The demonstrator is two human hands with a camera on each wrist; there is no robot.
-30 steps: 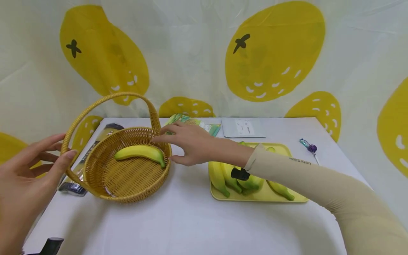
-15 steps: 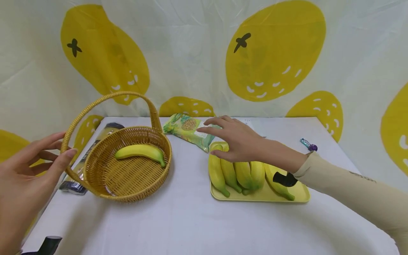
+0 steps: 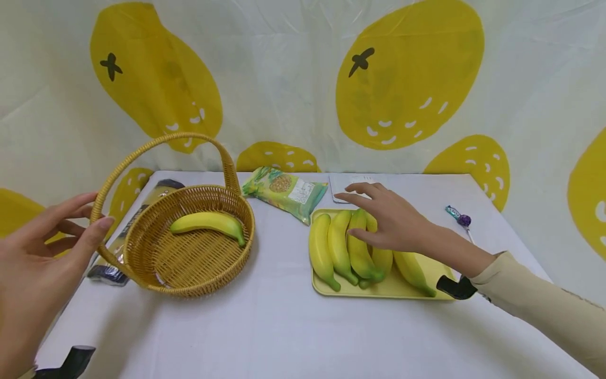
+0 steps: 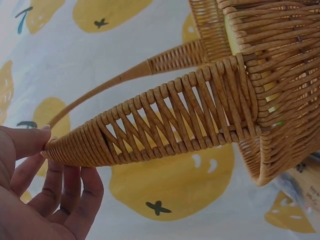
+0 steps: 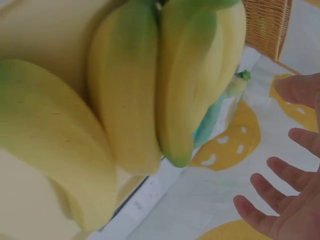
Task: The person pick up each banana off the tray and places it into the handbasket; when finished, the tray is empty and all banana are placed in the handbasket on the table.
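Note:
My left hand (image 3: pixel 49 247) holds the arched handle (image 4: pixel 135 125) of a round wicker basket (image 3: pixel 199 289), thumb on one side and fingers on the other. One banana (image 3: pixel 208 225) lies inside the basket. Over a yellow tray (image 3: pixel 379 295) at the right hovers my right hand (image 3: pixel 395 218), fingers spread and nothing in them. Several bananas (image 3: pixel 323 252) lie side by side on that tray, partly covered by the hand in the head view. In the right wrist view the bananas (image 5: pixel 125 95) fill the left, apart from the spread fingers (image 5: pixel 287 175).
Behind the tray lie a green and yellow packet (image 3: pixel 284 192) and a pale flat pouch (image 3: pixel 338 184). A dark-ended packet (image 3: pixel 111 273) sits partly under the basket's left side. A wrapped lollipop (image 3: pixel 464 221) is at the right. A fruit-print cloth (image 3: pixel 284 79) hangs behind the table.
My right hand has moved from the basket's right rim back to the right, over the bananas on the tray. The left hand keeps its hold on the handle.

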